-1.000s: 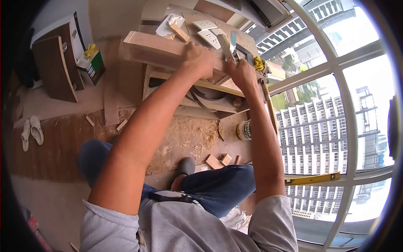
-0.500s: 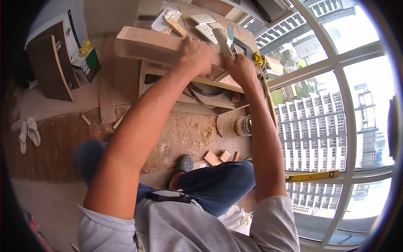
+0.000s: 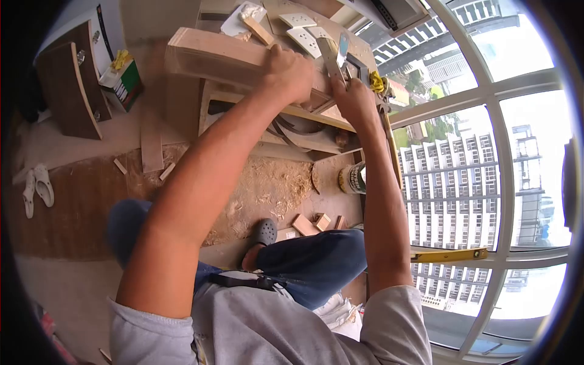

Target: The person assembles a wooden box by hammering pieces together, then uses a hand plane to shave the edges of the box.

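Note:
My left hand (image 3: 289, 76) is closed over the near edge of a long wooden piece (image 3: 213, 56), which has a layered pale end and lies across a wooden bench frame (image 3: 292, 112). Just to its right, my right hand (image 3: 355, 100) is wrapped around a pale, flat, bar-shaped tool (image 3: 330, 58) that points away from me. Its grip is hidden by my fingers, and I cannot tell its exact kind. A bluish blade-like strip (image 3: 343, 45) rises beside the tool. White socket plates (image 3: 304, 39) lie behind it on the bench.
A white tray (image 3: 234, 25) with a wood stick sits at the back. Shavings (image 3: 274, 182) and wood offcuts (image 3: 305, 224) litter the floor near a bucket (image 3: 351, 180). A green-and-white box (image 3: 125, 88) and curved brown panels (image 3: 70, 91) stand left; a yellow level (image 3: 453, 255) lies by the window.
The view has shifted slightly. My right hand and the pale tool have moved a little to the right, away from my left hand, which keeps its hold on the wooden piece.

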Motion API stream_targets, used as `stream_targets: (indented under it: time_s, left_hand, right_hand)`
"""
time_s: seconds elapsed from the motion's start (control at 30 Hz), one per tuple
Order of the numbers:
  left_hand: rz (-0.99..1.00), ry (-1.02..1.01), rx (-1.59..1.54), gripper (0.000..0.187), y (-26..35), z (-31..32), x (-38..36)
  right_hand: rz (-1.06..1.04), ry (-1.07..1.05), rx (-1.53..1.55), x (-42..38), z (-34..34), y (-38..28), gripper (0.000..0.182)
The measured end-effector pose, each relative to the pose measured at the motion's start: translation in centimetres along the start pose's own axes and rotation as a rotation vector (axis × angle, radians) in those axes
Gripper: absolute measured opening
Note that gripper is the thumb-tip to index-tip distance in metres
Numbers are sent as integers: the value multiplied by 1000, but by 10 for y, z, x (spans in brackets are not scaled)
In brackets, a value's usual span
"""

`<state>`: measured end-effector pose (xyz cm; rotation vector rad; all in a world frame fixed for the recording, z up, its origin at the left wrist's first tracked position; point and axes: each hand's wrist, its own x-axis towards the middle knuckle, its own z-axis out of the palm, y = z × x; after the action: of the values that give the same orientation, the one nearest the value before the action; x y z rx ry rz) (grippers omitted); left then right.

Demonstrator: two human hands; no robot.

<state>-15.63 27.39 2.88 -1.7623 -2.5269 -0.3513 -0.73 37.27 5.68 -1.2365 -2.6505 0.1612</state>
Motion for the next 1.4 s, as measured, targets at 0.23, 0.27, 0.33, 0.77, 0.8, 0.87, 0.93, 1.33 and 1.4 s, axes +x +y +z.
stream_targets:
  time_s: [0.23, 0.27, 0.33, 0.77, 0.8, 0.87, 0.93, 1.33, 1.4]
  left_hand:
    - [-13, 43, -23, 79, 3, 4, -6]
    - [-3, 42, -22, 79, 6, 5, -5]
    - [-27, 15, 2, 80, 2, 2, -2]
    - [5, -39, -21, 86, 1, -6, -7]
    - [8, -33, -19, 86, 1, -9, -7]
    - [12, -82, -7, 88, 1, -13, -8]
    - [-2, -60, -1, 88, 2, -8, -5]
    - [19, 20, -35, 66, 4, 13, -5]
    - [20, 3, 1, 63, -2, 1, -3]
  right_hand:
    - [-1, 8, 18, -39, -5, 3, 58]
    - [7, -13, 26, -9, -1, 5, 56]
    - [-10, -33, 27, 11, -2, -1, 55]
    - [216, 217, 399, -72, -47, 35, 43]
    - [214, 177, 548, -72, -42, 37, 43]
    - [184, 155, 426, -71, -26, 40, 43]
    - [86, 140, 219, -68, -13, 25, 43]
    - [-84, 120, 52, -21, 6, 2, 49]
    - [-52, 5, 19, -46, -6, -1, 47]
